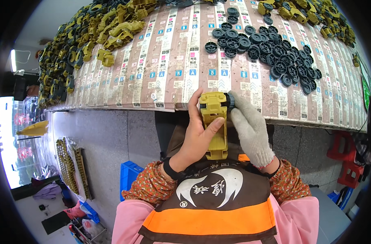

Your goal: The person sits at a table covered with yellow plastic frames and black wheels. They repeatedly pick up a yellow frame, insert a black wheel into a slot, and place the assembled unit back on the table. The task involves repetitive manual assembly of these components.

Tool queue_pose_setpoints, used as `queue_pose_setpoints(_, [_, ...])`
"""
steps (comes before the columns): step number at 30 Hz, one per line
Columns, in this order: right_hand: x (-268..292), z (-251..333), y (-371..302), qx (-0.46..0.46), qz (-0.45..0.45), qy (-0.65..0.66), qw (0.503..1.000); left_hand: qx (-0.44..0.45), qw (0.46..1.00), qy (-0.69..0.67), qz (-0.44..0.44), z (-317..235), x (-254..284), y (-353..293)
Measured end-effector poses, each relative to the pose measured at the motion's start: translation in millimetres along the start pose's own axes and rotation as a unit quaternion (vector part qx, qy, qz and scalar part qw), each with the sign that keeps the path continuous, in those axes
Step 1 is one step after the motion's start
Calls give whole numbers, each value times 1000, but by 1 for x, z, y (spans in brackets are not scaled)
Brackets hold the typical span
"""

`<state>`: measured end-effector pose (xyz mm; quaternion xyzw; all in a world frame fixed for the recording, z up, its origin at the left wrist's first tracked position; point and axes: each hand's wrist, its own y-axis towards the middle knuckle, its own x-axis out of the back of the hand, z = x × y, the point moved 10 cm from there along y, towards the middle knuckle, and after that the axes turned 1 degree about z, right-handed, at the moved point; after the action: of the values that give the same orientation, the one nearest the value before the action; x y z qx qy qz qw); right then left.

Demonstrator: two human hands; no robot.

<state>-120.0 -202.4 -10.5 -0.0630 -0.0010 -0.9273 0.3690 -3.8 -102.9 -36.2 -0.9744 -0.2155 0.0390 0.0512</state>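
A yellow plastic toy truck body is upright in front of my chest, just off the table's near edge. My bare left hand is closed around it, with the thumb across its face and the fingers along its left side. At its upper right side sits a dark plastic wheel. My right hand, in a pale knit glove, grips that wheel with the fingertips against the truck body. Another dark part shows at the body's upper left side, partly covered by my left fingers.
Loose dark wheels lie spread on the table at the right. Heaps of yellow-and-dark truck parts fill the far left, with another heap at the far right. Red stools and a blue crate stand below.
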Motion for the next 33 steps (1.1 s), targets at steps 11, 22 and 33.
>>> queue_pose_setpoints(11, [2, 10, -15, 109, 12, -209, 972, -59, 974, 201, 86, 7, -16, -5])
queue_pose_setpoints(22, [47, 43, 16, 63, 63, -249, 964, -32, 987, 52, 146, -5, -34, 7])
queue_pose_setpoints(33, [143, 35, 93, 166, -98, -612, 767, 86, 989, -119, -2, 21, 9, 10])
